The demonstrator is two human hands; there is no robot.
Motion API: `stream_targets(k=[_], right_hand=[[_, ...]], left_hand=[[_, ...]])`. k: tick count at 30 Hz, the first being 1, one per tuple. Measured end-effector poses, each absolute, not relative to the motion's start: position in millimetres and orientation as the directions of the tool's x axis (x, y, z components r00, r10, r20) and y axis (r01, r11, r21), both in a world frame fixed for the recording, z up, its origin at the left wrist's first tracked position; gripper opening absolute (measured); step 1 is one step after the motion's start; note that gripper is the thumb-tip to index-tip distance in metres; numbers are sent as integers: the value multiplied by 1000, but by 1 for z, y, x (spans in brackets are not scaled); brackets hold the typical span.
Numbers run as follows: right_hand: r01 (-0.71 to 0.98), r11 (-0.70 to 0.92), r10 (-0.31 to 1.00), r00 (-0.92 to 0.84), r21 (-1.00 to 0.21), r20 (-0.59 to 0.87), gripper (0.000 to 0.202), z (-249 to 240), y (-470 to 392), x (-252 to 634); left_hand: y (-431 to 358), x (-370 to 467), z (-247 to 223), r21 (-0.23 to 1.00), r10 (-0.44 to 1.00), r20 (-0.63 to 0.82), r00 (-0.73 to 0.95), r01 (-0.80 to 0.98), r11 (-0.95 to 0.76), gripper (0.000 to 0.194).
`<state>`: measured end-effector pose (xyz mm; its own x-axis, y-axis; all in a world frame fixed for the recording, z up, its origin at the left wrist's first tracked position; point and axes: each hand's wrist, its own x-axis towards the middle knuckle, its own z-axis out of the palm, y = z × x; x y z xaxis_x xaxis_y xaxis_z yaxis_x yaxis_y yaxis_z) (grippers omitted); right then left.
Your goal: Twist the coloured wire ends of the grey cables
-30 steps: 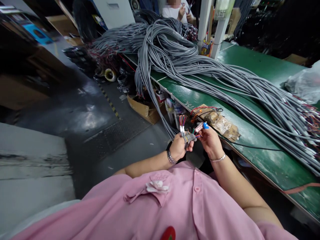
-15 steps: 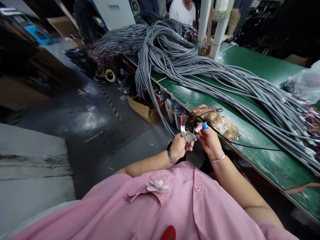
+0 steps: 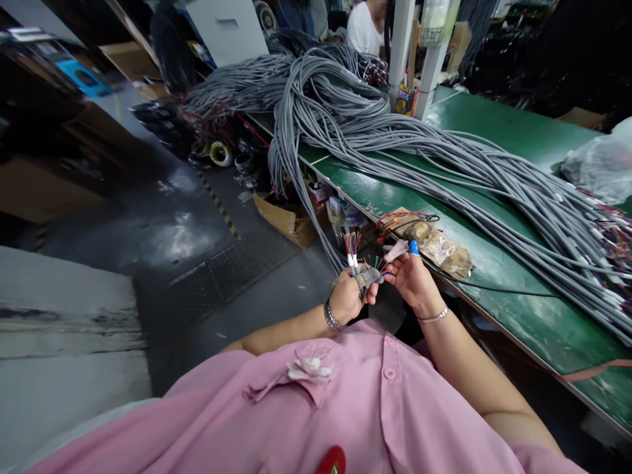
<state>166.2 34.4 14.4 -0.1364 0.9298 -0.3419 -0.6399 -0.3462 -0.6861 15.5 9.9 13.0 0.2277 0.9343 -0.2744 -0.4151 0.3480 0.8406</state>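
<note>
My left hand (image 3: 346, 297) is closed round the ends of grey cables (image 3: 364, 279). Two white-banded ends (image 3: 352, 261) stand up from it, with thin coloured wires fanning out at their tips. Another cable end points right, its loose coloured wires (image 3: 379, 266) spread towards my right hand (image 3: 415, 283). The fingers of that hand are bent in at those wires and appear to grip some of them; the exact contact is too small to see. A blue cover (image 3: 413, 247) sits on one right fingertip, and a whitish wrap (image 3: 396, 250) on another.
A large heap of grey cables (image 3: 336, 125) runs across the green table (image 3: 494, 118). Near its edge lies a taped cardboard piece (image 3: 439, 247) with thin leads. A cardboard box (image 3: 286, 220) stands on the floor below. Beyond the table is a person in white (image 3: 364, 29).
My left hand has shifted slightly left and down with the cables. My right hand has turned and moved slightly right, its covered fingertips further apart from the cable end.
</note>
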Motion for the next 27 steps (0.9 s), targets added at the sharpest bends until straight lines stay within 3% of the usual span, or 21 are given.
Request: stream_targets(k=[6,21,27], right_hand=[[-588,-244,961,-44,-771,-271,26,14,33,165],[-653,-213,973,-75,-726,-218,36,-7,50,162],[-678,-146,976,19,-721,-216,37,-11,55,157]], left_hand=[[9,18,15,853,947,-236,217,-420,309,25],[22,26,15,831,932,-300,204,-424,360,29],[24,27,9,825,929,-309,205,-427,369,29]])
